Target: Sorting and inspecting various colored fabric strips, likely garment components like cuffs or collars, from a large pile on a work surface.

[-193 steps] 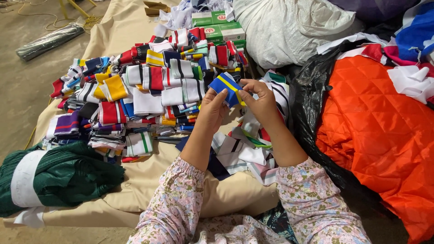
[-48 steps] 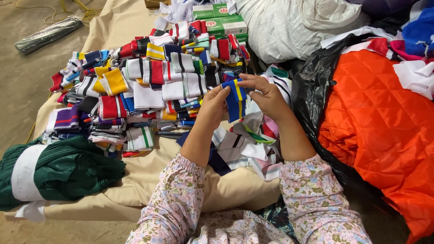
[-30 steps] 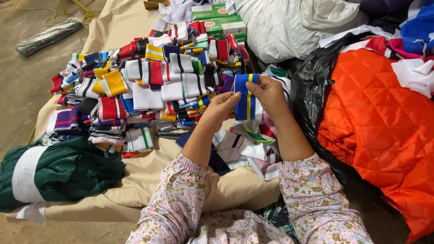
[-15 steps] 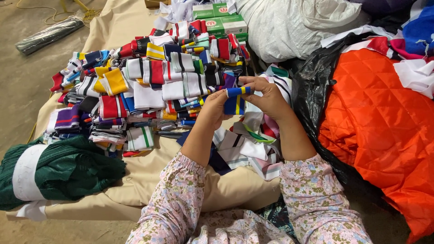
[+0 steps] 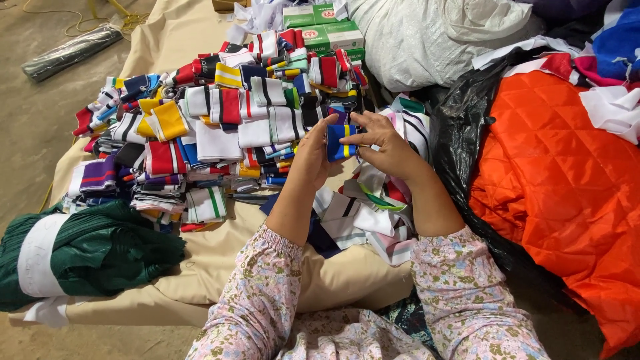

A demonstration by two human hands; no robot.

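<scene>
Nearest the camera, two floral sleeves [image 5: 267, 300] reach forward over a tan sheet [image 5: 227, 247] spread on the floor.

Both hands meet over a small blue knit band with yellow stripes [image 5: 340, 142]. The left hand [image 5: 310, 157] cups it from the left, its fingers [image 5: 321, 127] curled against the band's edge. The right hand [image 5: 390, 147] comes in from the right, its fingers [image 5: 360, 137] pinched together on the band's upper right side. So both hands are clamped on the band, which is held in the air just above the loose pile [image 5: 373, 213] of white, striped and navy pieces lying between the forearms.

What has changed: a second ago the band hung longer between the hands, opened out; half a second ago it was shorter; now it is a compact doubled square, pulled a little lower and closer in. The fold looks finished or nearly so, and the band appears ready to join the others.

Left of the hands lies a rolled green and white knit [image 5: 87, 253]. Beyond the hands sits the stack of folded bands [image 5: 220, 127] in red, white, yellow, navy and purple. Right of it are a black bag [image 5: 467, 147] and an orange quilted cloth [image 5: 560, 187]. Farthest off stand green boxes [image 5: 327, 33] and a white sack [image 5: 433, 33].
</scene>
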